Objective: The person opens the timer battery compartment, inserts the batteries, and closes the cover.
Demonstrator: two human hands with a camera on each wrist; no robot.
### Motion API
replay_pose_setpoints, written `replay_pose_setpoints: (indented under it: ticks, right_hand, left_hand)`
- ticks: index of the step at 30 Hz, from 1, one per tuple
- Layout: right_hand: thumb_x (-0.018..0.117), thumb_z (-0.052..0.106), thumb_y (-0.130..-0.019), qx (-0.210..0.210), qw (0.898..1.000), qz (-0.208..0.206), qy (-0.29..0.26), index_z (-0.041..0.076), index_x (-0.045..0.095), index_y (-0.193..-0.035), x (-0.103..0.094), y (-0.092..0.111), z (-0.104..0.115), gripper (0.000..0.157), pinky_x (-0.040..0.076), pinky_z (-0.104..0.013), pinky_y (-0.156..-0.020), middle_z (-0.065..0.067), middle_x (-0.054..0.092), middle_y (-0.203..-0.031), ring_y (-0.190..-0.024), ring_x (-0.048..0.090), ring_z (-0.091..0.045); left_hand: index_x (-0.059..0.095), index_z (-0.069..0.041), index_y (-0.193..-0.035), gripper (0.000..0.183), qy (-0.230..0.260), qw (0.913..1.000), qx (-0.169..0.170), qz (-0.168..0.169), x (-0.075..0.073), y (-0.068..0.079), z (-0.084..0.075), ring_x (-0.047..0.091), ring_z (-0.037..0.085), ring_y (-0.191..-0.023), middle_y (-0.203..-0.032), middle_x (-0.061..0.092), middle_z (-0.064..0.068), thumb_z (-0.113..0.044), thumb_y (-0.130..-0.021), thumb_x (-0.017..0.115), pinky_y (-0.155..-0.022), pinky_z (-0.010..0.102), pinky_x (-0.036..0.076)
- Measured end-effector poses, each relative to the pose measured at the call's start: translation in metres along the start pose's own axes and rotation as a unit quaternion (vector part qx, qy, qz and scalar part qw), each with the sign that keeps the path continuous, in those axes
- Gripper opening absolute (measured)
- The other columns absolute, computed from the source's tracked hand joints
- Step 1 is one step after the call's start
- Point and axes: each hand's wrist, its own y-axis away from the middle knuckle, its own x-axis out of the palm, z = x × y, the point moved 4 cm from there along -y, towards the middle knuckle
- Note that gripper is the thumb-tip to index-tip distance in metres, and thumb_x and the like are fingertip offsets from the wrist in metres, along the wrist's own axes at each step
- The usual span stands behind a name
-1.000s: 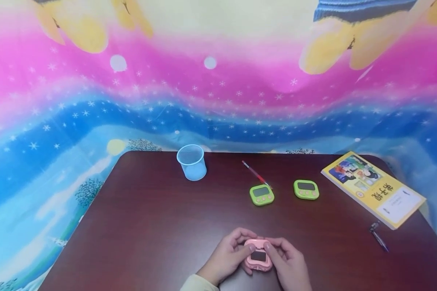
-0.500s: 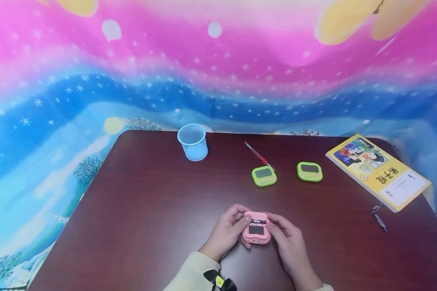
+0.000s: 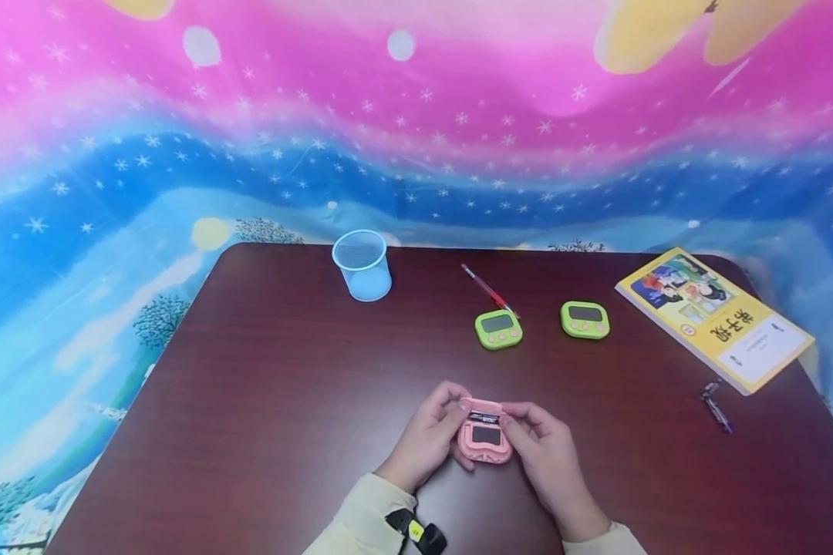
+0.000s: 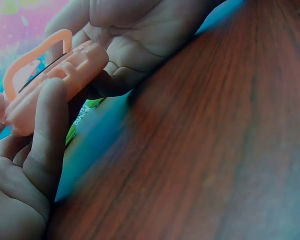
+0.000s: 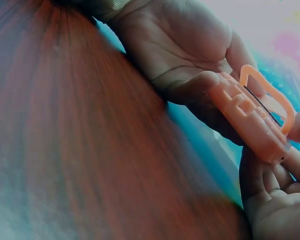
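Note:
A small pink timer [image 3: 484, 453], rounded like the green ones, is held between both hands above the near table. Its face toward the head camera has a dark rectangle, a raised pink flap [image 3: 487, 404] and a dark strip with pale lettering under the flap. My left hand [image 3: 423, 438] grips the left side, thumb near the flap; my right hand [image 3: 550, 456] holds the right side, its thumb close to the flap's other corner. In the left wrist view the raised flap [image 4: 32, 55] shows as a looped frame standing off the body [image 4: 85, 65].
Beyond the hands lie two green timers [image 3: 498, 329], a red pen [image 3: 486, 286] and a blue mesh pen cup [image 3: 365, 279]. At right are a yellow book [image 3: 718, 316] and another pen [image 3: 716, 408]. A printed cloth [image 3: 284, 169] hangs behind the dark table [image 3: 271, 401].
The pink flap has swung up, showing the lettered strip that was covered one second ago. The head view has tilted down, and both hands keep hold of the timer.

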Motion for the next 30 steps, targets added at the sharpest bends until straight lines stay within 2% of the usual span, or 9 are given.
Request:
replay_pose_setpoints:
  ticks: [5, 11, 15, 18, 21, 25, 30]
  right_hand:
    - [0.065, -0.007, -0.09, 0.011, 1.0, -0.01, 0.003, -0.005, 0.073, -0.101, 0.0012, -0.0009, -0.0005, 0.014, 0.058, -0.022, -0.068, -0.014, 0.074, -0.095, -0.079, 0.069, -0.01]
    - [0.061, 0.005, -0.099, -0.019, 0.999, -0.02, 0.039, 0.001, 0.075, -0.102, -0.0032, 0.0017, 0.0011, 0.015, 0.052, -0.015, -0.084, -0.009, 0.074, -0.102, -0.096, 0.067, -0.006]
    - [0.063, 0.014, -0.1, -0.022, 0.999, -0.019, 0.034, 0.003, 0.075, -0.102, -0.002, 0.0017, 0.0016, 0.016, 0.054, -0.017, -0.078, -0.007, 0.074, -0.1, -0.09, 0.067, -0.008]
    - [0.065, 0.01, -0.098, -0.023, 0.999, -0.025, 0.01, 0.002, 0.074, -0.103, -0.0007, 0.003, 0.0013, 0.013, 0.057, -0.02, -0.073, -0.006, 0.073, -0.098, -0.087, 0.068, -0.009]
    - [0.066, 0.003, -0.096, -0.039, 0.999, -0.024, -0.01, -0.001, 0.073, -0.104, 0.0003, 0.0037, 0.0019, 0.011, 0.057, -0.02, -0.077, -0.007, 0.071, -0.099, -0.091, 0.068, -0.01]
    - [0.066, 0.002, -0.096, -0.058, 0.998, -0.015, -0.005, -0.001, 0.073, -0.101, 0.0014, 0.0029, 0.0035, 0.009, 0.056, -0.019, -0.075, -0.008, 0.069, -0.099, -0.09, 0.066, -0.011]
    - [0.066, 0.005, -0.096, -0.06, 0.998, -0.02, 0.005, 0.001, 0.074, -0.095, 0.0002, 0.0014, 0.0027, 0.009, 0.055, -0.018, -0.074, -0.007, 0.069, -0.094, -0.088, 0.065, -0.011]
  left_hand:
    - [0.05, -0.001, -0.114, 0.023, -0.009, 1.0, 0.001, 0.001, -0.0001, 0.0004, -0.0009, 0.063, 0.017, -0.049, -0.092, 0.067, 0.02, -0.023, -0.107, 0.049, -0.046, 0.047, 0.058]
    - [0.051, 0.0, -0.112, 0.023, 0.001, 1.0, -0.006, 0.004, 0.002, -0.0007, -0.0006, 0.064, 0.017, -0.049, -0.089, 0.069, 0.014, -0.023, -0.106, 0.051, -0.048, 0.045, 0.059]
    - [0.053, 0.002, -0.109, 0.021, 0.004, 0.9998, -0.017, 0.008, 0.0023, -0.0012, -0.0015, 0.065, 0.017, -0.051, -0.088, 0.067, 0.016, -0.018, -0.105, 0.053, -0.05, 0.045, 0.06]
    - [0.052, 0.004, -0.108, 0.022, 0.01, 0.9996, -0.02, 0.013, 0.0026, -0.0003, -0.0023, 0.065, 0.018, -0.053, -0.09, 0.068, 0.018, -0.018, -0.105, 0.053, -0.051, 0.046, 0.06]
    - [0.051, 0.005, -0.105, 0.025, 0.012, 0.9996, -0.02, 0.017, 0.0024, 0.0002, -0.0032, 0.066, 0.018, -0.054, -0.094, 0.068, 0.015, -0.02, -0.105, 0.053, -0.053, 0.048, 0.06]
    - [0.05, 0.005, -0.101, 0.024, 0.01, 0.9996, -0.013, 0.022, 0.0018, 0.0003, -0.0044, 0.067, 0.018, -0.057, -0.101, 0.068, 0.014, -0.019, -0.105, 0.053, -0.053, 0.049, 0.06]
    - [0.052, 0.005, -0.105, 0.017, 0.002, 0.9996, -0.005, 0.027, 0.0021, -0.0007, -0.0033, 0.069, 0.018, -0.061, -0.106, 0.068, 0.016, -0.011, -0.103, 0.056, -0.051, 0.048, 0.06]
